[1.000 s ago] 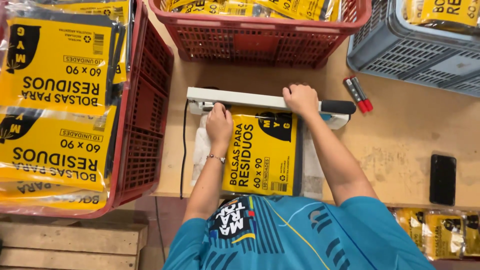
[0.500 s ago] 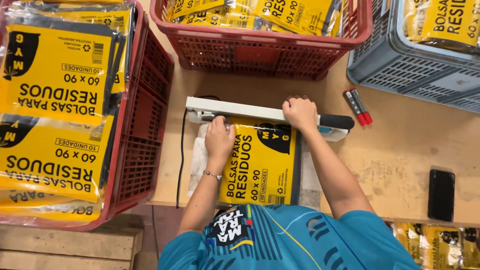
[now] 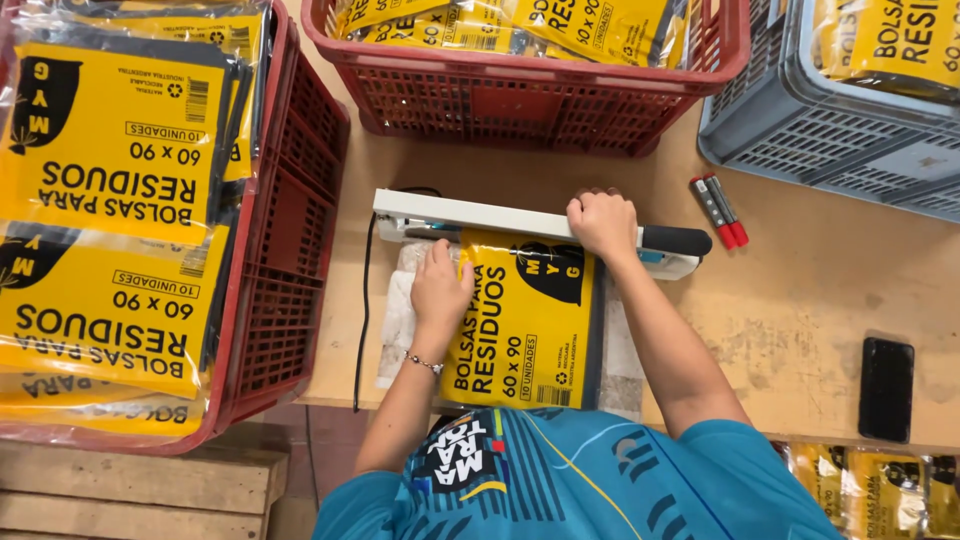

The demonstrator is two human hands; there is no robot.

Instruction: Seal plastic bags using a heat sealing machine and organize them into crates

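Observation:
A white bar-shaped heat sealer [image 3: 470,215] with a black handle lies across the wooden table [image 3: 800,310]. My right hand [image 3: 602,222] presses down on its arm, fingers curled over it. My left hand [image 3: 440,290] lies flat on a yellow-and-black packet of bags [image 3: 530,325], whose top edge sits under the sealer's arm. The packet rests on a pale cloth pad [image 3: 400,310].
A red crate [image 3: 290,250] full of the same yellow packets stands at the left, another red crate [image 3: 540,100] at the back, a grey-blue crate [image 3: 830,140] at the back right. Two red-capped markers [image 3: 720,210] and a black phone [image 3: 886,388] lie to the right. A black cable [image 3: 362,320] hangs off the table's edge.
The view has shifted slightly. Both hands stay where they were, the right on the sealer arm and the left on the packet.

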